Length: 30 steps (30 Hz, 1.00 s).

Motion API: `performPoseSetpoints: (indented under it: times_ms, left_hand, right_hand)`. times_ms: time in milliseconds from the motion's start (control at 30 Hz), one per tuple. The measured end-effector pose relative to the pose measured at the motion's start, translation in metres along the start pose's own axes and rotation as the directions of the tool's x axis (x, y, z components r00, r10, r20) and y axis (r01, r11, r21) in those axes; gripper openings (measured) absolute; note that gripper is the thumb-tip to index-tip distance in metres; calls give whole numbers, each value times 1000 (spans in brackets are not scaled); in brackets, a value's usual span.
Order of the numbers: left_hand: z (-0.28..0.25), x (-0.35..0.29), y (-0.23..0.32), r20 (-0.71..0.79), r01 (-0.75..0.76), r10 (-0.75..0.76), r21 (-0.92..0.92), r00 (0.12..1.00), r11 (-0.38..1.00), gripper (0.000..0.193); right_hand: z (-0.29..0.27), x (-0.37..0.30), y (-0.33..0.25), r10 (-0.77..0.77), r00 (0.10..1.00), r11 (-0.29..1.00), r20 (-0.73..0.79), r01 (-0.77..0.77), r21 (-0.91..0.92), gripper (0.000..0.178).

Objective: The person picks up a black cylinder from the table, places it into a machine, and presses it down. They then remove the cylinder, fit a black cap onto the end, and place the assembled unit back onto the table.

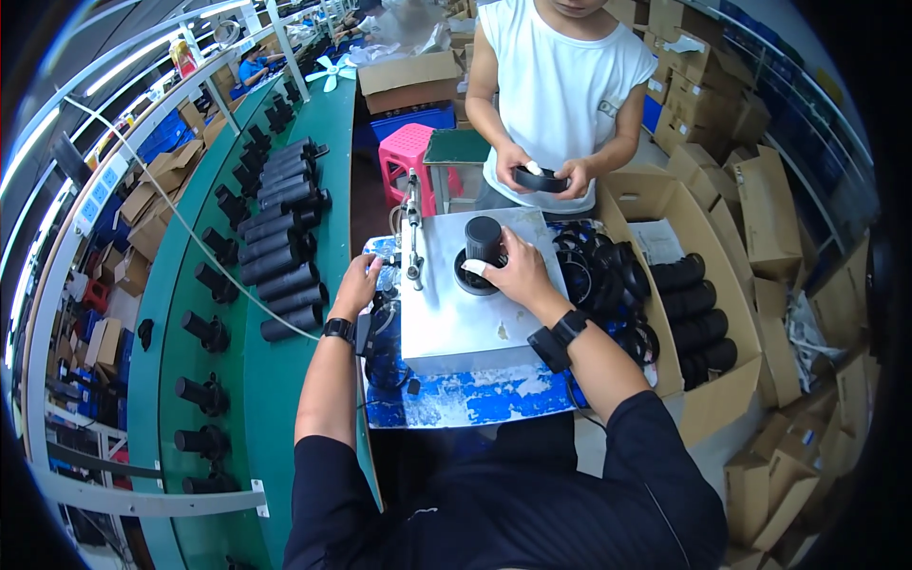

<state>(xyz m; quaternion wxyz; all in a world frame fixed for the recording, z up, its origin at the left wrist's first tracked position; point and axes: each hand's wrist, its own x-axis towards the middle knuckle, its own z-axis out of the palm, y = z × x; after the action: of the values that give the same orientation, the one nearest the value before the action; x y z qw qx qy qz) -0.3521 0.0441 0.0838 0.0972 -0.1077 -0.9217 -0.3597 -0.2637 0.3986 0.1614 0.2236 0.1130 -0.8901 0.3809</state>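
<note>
My right hand (521, 274), with a white cover on its thumb, grips a black ribbed cylinder (484, 236) that stands upright on a round black base. Base and cylinder rest on a silver metal box (451, 328). Just beyond the box's left side is my left hand (357, 285), its fingers curled together beside black parts; what they hold, if anything, I cannot make out. A metal clamp-like fixture (412, 237) rises at the box's left edge, between my hands. Across from me, another person's hands (546, 178) hold a black ring (540, 180).
A worn blue-and-white table (513, 395) lies under the box. Black round parts (608, 271) crowd its right side, next to an open carton (736, 404) of black cylinders. On my left runs a green bench (271, 418) with rows of black cylinders. A pink stool (408, 142) stands ahead.
</note>
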Motion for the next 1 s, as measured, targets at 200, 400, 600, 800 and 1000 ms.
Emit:
performPoseSetpoints:
  times_ms: [200, 400, 600, 800, 1000]
  left_hand:
    - [-22, -21, -34, -12, 60, -62, -127, 998, 990, 50]
    - [-49, -149, 97, -344, -122, 6, -317, 939, 941, 39]
    - [-78, -291, 116, -282, -46, -89, -439, 955, 897, 34]
    - [-123, -307, 177, -473, -263, 13, -468, 881, 844, 55]
    - [-114, -322, 134, -387, -142, 85, -122, 918, 982, 61]
  right_hand:
    - [11, 6, -17, -22, 1000, 999, 21, 21, 46, 58]
    - [-8, 1, -10, 3, 1000, 996, 15, -5, 89, 58]
    - [-80, 44, -113, -167, 933, 647, -319, 348, 679, 53]
    - [-26, -80, -204, -638, 734, 768, 235, 583, 264, 70]
    - [97, -169, -182, -539, 792, 787, 287, 353, 506, 61]
